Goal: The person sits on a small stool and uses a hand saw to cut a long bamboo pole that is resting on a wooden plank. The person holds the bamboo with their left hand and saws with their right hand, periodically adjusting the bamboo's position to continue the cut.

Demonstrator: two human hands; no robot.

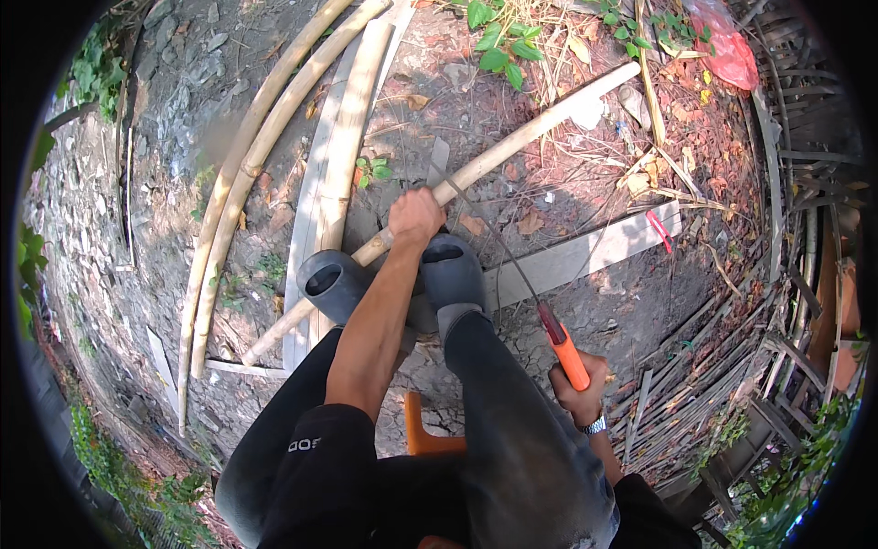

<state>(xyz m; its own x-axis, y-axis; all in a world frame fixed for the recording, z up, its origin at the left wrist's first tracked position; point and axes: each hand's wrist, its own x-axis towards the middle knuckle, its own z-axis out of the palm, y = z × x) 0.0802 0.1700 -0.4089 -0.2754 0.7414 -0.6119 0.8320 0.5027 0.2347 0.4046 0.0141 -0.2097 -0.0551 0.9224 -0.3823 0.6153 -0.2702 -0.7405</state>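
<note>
The bamboo pole is laid slantwise over the ground and pinned under the grey clog. A slip is the main risk, as judged from here: the saw blade is set on the pole just beside the left hand, so a jump of the teeth off the round, smooth surface could carry it into the knuckles or down onto the clog. The pole could also be rolled by the stroke, since it is steadied only by foot and hand. The left arm is stretched forward, its grip wrapped tight round the pole. The right hand is drawn back from the pole beside the knee, its grip clenched on the orange handle.
</note>
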